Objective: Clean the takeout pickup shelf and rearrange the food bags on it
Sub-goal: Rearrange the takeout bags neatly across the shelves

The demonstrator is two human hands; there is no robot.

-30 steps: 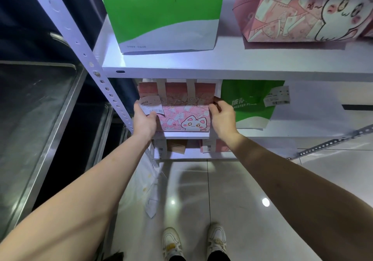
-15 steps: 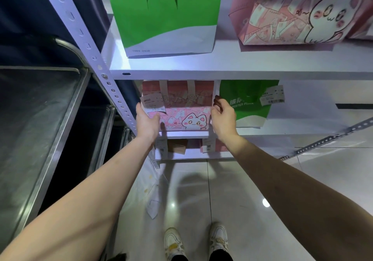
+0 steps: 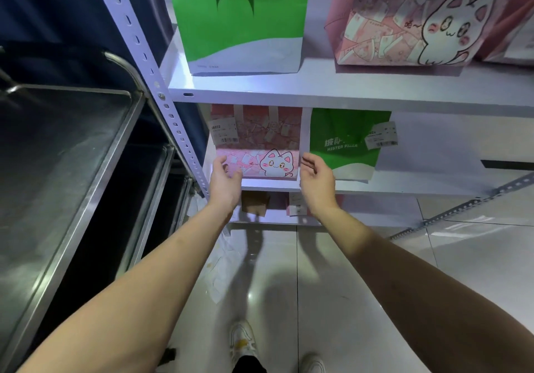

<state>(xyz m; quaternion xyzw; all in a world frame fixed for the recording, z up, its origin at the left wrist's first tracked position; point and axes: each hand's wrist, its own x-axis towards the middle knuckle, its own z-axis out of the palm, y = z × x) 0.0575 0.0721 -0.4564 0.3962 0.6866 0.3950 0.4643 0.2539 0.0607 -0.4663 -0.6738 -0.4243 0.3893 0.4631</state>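
Note:
A pink cat-print bag [image 3: 257,144] with a receipt stands at the left end of the middle shelf [image 3: 404,185], beside a green pizza bag [image 3: 344,141]. My left hand [image 3: 225,182] hovers just off the pink bag's lower left corner, fingers loosely spread and holding nothing. To the bag's lower right my right hand [image 3: 315,182] is likewise relaxed, a small gap from the bag. On the upper shelf [image 3: 318,84] stand a larger green bag [image 3: 242,20] and a large pink cat bag [image 3: 419,23].
A steel cart [image 3: 66,153] stands close on the left, against the shelf's perforated upright [image 3: 150,63]. The bottom shelf holds a small brown box [image 3: 255,203] and a pink bag [image 3: 297,203]. My shoes [image 3: 242,341] are on glossy tile floor; a crumpled plastic sheet [image 3: 216,271] lies near the upright.
Both hands have let go of the pink cat bag's sides and drawn back slightly toward me. The bag stays standing on the middle shelf.

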